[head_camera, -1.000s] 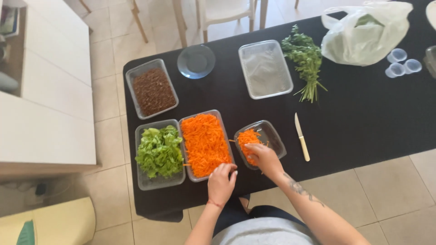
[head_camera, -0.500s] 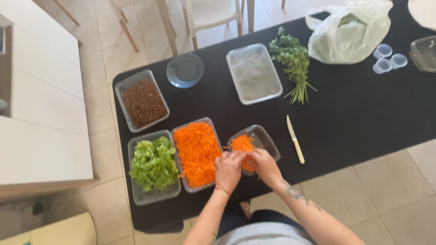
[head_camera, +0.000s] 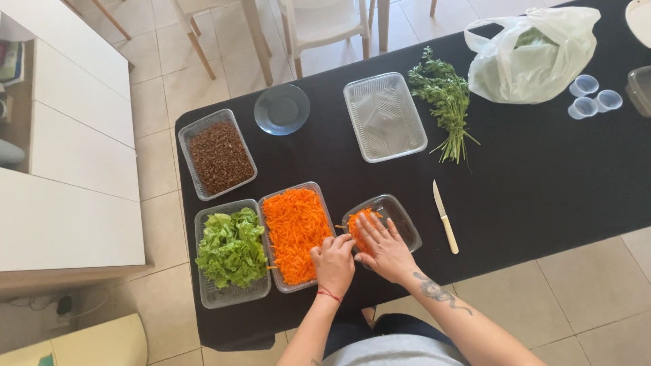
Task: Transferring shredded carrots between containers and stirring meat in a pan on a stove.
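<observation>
My right hand lies flat with fingers spread over shredded carrot in a small clear container at the black table's near edge. My left hand is curled beside it, knuckles at the rim between that container and a larger clear tray of shredded carrot; whether it grips anything is hidden. A clear tray of green lettuce stands left of the carrot tray.
A tray of brown grains, a round glass plate, an empty clear tray, a herb bunch, a white plastic bag and small cups sit farther back. A knife lies right of my hands. Chairs stand beyond the table.
My left hand moved right from the carrot tray's near edge to the small container. My right hand settled flat onto the carrot in it.
</observation>
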